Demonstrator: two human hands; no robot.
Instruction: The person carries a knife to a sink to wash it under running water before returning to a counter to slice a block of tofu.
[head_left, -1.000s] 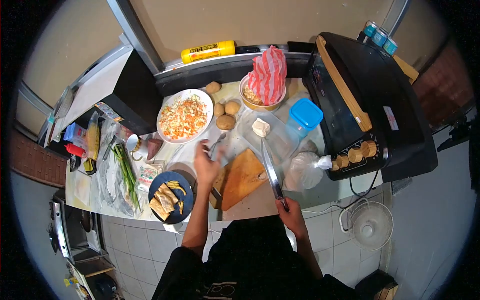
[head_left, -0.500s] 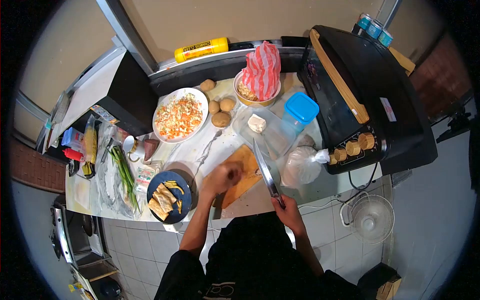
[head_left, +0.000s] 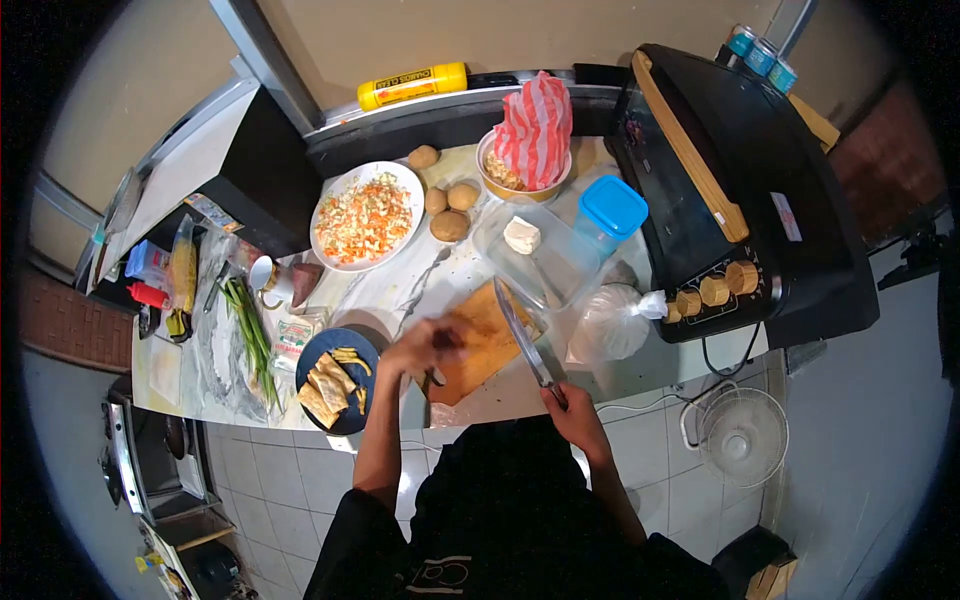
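Observation:
My right hand [head_left: 578, 415] grips the handle of a long kitchen knife [head_left: 524, 340], its blade pointing away from me over the right side of the wooden cutting board [head_left: 475, 345]. Above the board's left part is my left hand [head_left: 420, 350], fingers smeared by motion, so what they hold, if anything, is hidden. Just beyond the knife tip lies a clear plastic container [head_left: 555, 280] with a white lump [head_left: 521, 235] in it. A dark blue plate [head_left: 325, 345] with folded flatbread pieces [head_left: 325, 388] and yellow strips is left of my left hand.
A white bowl [head_left: 410, 180] of chopped vegetables and several potatoes [head_left: 449, 226] stand at the back. On the right are a blue-lidded container [head_left: 613, 207], a tied plastic bag [head_left: 608, 325] and a black oven [head_left: 790, 180]. Green onions [head_left: 250, 340] and a mug [head_left: 268, 278] are left.
My left hand has shifted left and slightly up over the board. The knife stays in my right hand, its blade a little more tilted to the left. The view has shifted slightly.

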